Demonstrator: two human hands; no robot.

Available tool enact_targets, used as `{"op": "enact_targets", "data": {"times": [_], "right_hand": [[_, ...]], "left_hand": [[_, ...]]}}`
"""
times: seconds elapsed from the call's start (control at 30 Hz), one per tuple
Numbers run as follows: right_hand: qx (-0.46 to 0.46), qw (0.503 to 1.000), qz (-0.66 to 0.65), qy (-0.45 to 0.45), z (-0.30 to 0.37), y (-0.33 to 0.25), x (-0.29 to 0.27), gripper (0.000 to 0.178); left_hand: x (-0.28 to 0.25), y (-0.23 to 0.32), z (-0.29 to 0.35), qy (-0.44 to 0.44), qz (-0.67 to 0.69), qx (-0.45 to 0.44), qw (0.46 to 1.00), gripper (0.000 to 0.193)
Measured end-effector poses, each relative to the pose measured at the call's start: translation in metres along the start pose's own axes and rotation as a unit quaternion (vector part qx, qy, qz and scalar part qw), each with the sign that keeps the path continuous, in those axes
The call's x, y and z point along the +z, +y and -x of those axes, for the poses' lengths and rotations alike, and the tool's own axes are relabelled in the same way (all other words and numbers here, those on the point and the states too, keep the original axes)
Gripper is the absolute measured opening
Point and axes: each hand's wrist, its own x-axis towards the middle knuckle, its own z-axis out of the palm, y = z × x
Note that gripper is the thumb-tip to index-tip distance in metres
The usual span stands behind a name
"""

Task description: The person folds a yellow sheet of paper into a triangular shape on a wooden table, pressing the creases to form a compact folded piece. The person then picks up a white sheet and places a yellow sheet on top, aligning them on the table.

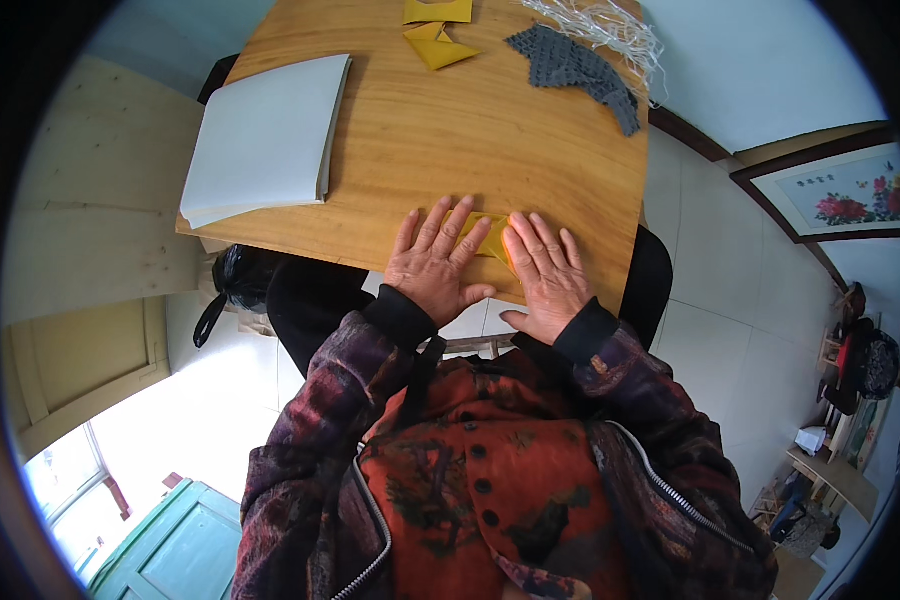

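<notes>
Have L hand (432, 264) palm down on yellow folded paper (485, 238), right at nr edge of wooden counter (420, 140); have its fingers (434, 222) released, spread & laid flat over L part of the paper. Have R hand (552, 272) palm down just beside it, over R end of same paper, fingers likewise released, straight & closer tog., thumb out twd L hand. Can see only mid part of the paper betw. the hands, w/ orange-tinted edge by R index finger; can't tell full shape, mostly covered. Can spot on far side of counter, well apart from hands, yellow folded piece (438, 48) & another yellow piece (437, 11) just beyond it, approx. centre. Can see white paper stack (265, 135) on L side, grey cloth (575, 72) w/ jagged edges at far R, plus white strands (610, 30) bunched next to it. Wearing patterned jacket (305, 430) w/ dark cuffs, over red shirt (510, 470) w/ dark buttons. Can make out black bag (240, 275) below counter's L side, pale tiled floor (710, 350), & framed flower pic (840, 190) on R wall.
</notes>
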Motion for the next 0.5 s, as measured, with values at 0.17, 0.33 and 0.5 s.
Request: {"op": "enact_targets", "data": {"times": [0.17,0.33,0.5], "right_hand": [[-0.002,1.0,0.006,-0.023,0.02,0.009,-0.01,0.111],[0.019,0.999,-0.032,0.014,0.015,0.004,-0.007,0.114],[0.029,0.999,-0.021,0.011,0.005,-0.001,0.0,0.116]], "left_hand": [[0.002,-0.001,0.0,0.006,0.008,0.003,1.0,0.087],[-0.002,0.001,0.001,-0.017,0.017,-0.002,1.0,0.095],[-0.008,0.001,0.0,-0.036,0.015,-0.003,0.999,0.103]]}}
